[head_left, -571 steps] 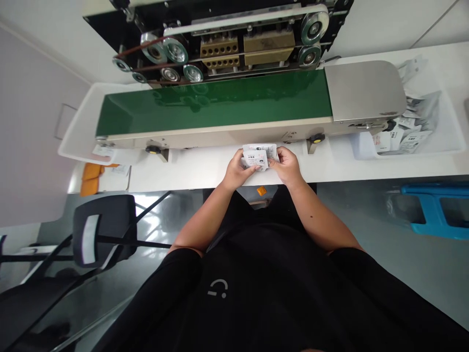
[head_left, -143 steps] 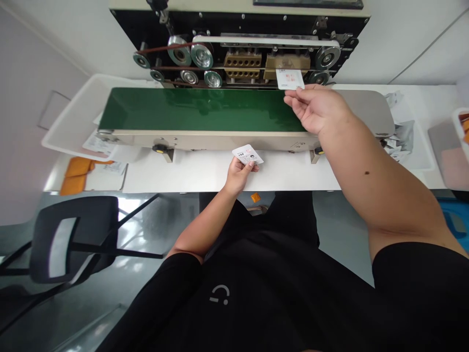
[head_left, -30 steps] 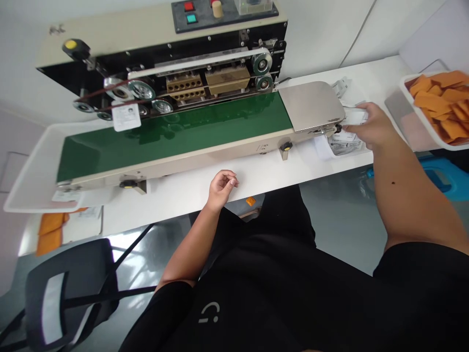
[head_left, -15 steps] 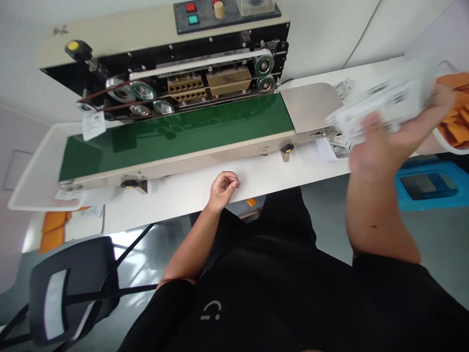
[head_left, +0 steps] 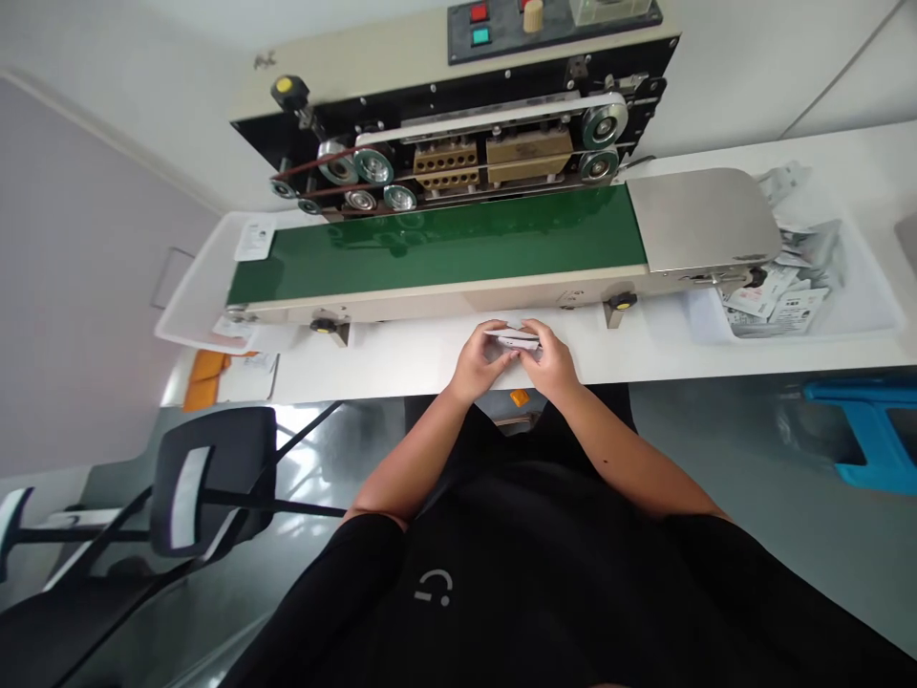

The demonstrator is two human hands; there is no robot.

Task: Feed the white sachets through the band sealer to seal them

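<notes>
Both my hands meet at the front of the white table, in front of the sealing machine. My left hand (head_left: 477, 365) grips the left end of a small stack of white packets (head_left: 517, 338). My right hand (head_left: 553, 365) closes on the right end of the same stack, thumbs nearest me. The packets are seen edge-on, and my fingers cover part of them. Behind the hands runs the green conveyor belt (head_left: 458, 244) of the band sealer (head_left: 373, 86). One white printed packet (head_left: 254, 242) lies at the belt's far left end.
A white bin (head_left: 870, 287) with many loose packets stands right, beside the metal plate (head_left: 706, 220). Another white bin (head_left: 193, 287) sits under the belt's left end. Orange pouches (head_left: 204, 379) lie at left. A black chair (head_left: 215, 478) and blue stool (head_left: 870, 430) stand below.
My right hand has brought the packets from the far right to my left hand, which now grips them too. The packet by the left rollers has moved left. The view has turned right.
</notes>
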